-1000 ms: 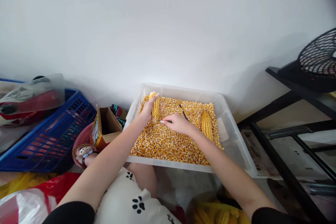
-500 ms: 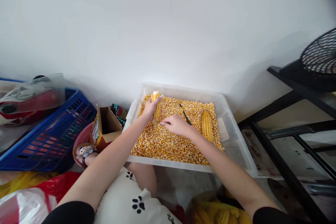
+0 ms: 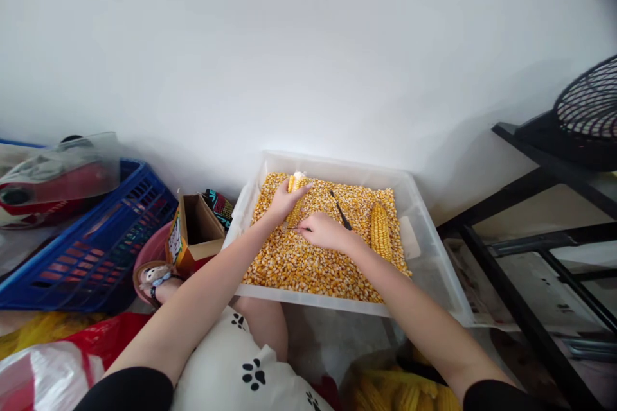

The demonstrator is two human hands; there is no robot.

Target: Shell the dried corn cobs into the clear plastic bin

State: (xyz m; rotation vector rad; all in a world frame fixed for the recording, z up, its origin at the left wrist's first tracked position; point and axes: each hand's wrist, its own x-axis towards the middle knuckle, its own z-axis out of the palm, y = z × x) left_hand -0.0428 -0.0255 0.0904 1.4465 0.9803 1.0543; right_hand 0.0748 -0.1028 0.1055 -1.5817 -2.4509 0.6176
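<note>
My left hand (image 3: pixel 285 201) is wrapped round a corn cob (image 3: pixel 299 185), its pale end pointing away from me. Close to the cob's near end, my right hand (image 3: pixel 322 230) is closed on a thin tool (image 3: pixel 293 228) with a narrow shaft; the fingers hide most of it. Both hands are over loose corn kernels (image 3: pixel 308 270) that fill much of a translucent plastic bin (image 3: pixel 337 306). On the kernels lie a slim black tool (image 3: pixel 341 210), just past my right hand, and another full corn cob (image 3: pixel 380 234) towards the right.
Left of the bin stand an open cardboard box (image 3: pixel 196 225) and a blue plastic basket (image 3: pixel 91 250). A black metal frame (image 3: pixel 511 295) with a fan (image 3: pixel 590 106) is at the right. More cobs (image 3: pixel 405 392) lie in a bag below. A white wall (image 3: pixel 308 64) rises behind.
The left hand and its cob have shifted slightly right, and the cob leans more to the right. My right hand has barely moved.
</note>
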